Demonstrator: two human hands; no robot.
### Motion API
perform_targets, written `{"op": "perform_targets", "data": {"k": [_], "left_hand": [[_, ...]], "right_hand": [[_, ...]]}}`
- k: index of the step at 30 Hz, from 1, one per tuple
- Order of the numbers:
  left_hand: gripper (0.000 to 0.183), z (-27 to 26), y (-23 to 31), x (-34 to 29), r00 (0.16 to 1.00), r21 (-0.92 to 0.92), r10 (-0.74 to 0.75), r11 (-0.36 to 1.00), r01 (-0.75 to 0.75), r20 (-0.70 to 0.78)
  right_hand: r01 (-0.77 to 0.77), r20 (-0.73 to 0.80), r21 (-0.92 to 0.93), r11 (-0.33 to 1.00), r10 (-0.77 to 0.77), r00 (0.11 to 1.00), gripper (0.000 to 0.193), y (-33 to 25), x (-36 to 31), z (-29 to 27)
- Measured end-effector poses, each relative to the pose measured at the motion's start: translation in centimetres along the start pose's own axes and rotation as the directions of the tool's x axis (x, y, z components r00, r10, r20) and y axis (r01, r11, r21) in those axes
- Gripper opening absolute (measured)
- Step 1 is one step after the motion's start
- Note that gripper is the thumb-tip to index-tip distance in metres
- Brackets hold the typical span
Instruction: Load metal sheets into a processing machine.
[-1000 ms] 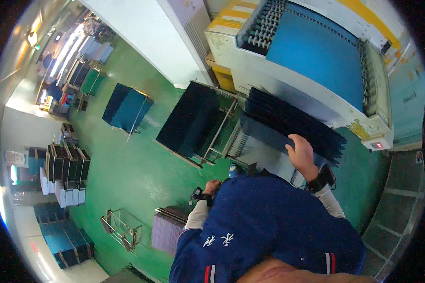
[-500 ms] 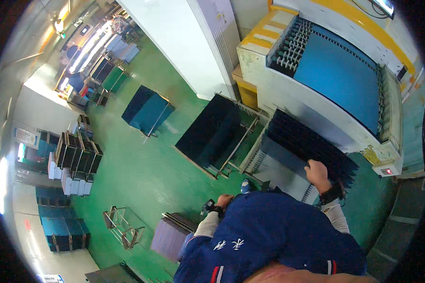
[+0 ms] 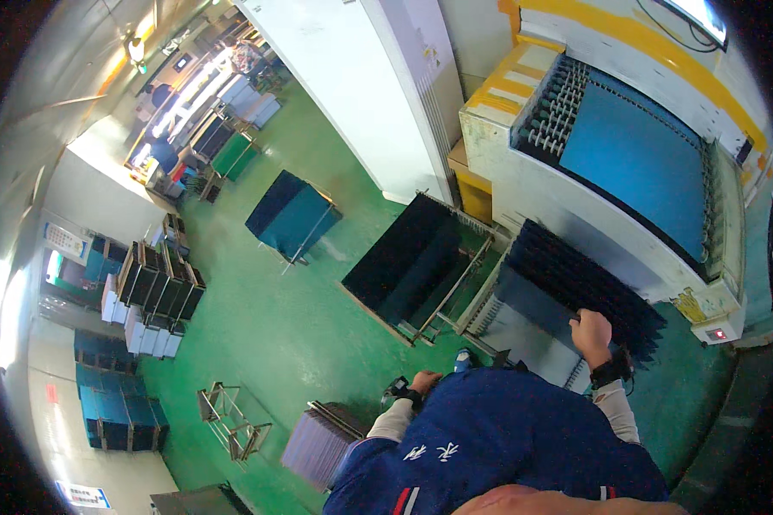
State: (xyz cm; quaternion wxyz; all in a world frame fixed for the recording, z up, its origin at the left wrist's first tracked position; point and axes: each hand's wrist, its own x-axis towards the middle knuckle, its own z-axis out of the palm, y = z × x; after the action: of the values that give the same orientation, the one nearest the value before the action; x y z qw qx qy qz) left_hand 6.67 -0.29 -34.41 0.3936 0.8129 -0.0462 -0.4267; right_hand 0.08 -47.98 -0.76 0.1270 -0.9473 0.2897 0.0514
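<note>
My right hand (image 3: 591, 333) is closed at the edge of a dark blue-grey panel (image 3: 532, 296) in a slotted rack (image 3: 537, 342) at the right. Beyond it, several black panels (image 3: 580, 279) stand close together, fanned in a row. My left hand (image 3: 423, 381) is low beside my body, above the green floor and away from the panels; its fingers are mostly hidden. To the left of the slotted rack stands a metal-framed rack (image 3: 438, 313) that carries dark panels (image 3: 404, 262).
A white roller machine (image 3: 498, 159) with a blue sheet (image 3: 636, 159) on its rollers stands at the far right. Another rack of teal panels (image 3: 292, 219) is on the floor. Nearer are an empty metal frame (image 3: 230, 421) and lilac panels (image 3: 318, 448). People work at a lit bench far left.
The whole view has shifted slightly, so the surroundings sit further right and lower. My right hand stays at the panel's edge, and my left hand remains beside my body.
</note>
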Motion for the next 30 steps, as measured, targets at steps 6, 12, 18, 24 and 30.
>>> {"op": "perform_targets", "data": {"k": [6, 12, 18, 24, 30], "left_hand": [[0.047, -0.6, 3.7, -1.9, 0.977, -0.014, -0.211, 0.977, 0.211, -0.029], [0.047, -0.5, 4.1, -3.3, 0.971, -0.097, -0.234, 0.969, 0.228, -0.047], [0.047, -0.4, 4.0, -3.7, 0.976, -0.033, -0.212, 0.977, 0.210, -0.059], [0.048, 0.4, 3.2, -3.9, 0.968, -0.205, -0.243, 0.952, 0.225, -0.068], [0.048, 0.4, 2.7, -3.2, 0.964, -0.108, -0.257, 0.963, 0.249, -0.073]], "right_hand": [[0.009, -0.009, -0.019, 1.000, -0.009, 1.000, 0.029, -0.2, 0.1, -0.1], [-0.006, -0.019, 0.032, 0.999, 0.007, 1.000, 0.031, -1.2, -0.1, -1.2], [0.011, -0.024, 0.026, 1.000, -0.010, 1.000, 0.031, -0.8, -0.1, -0.7], [-0.001, -0.009, 0.030, 1.000, 0.002, 1.000, 0.030, -1.0, -0.3, -1.0], [-0.013, -0.032, 0.027, 1.000, 0.014, 0.999, 0.029, -1.1, -0.4, -1.1]]}}
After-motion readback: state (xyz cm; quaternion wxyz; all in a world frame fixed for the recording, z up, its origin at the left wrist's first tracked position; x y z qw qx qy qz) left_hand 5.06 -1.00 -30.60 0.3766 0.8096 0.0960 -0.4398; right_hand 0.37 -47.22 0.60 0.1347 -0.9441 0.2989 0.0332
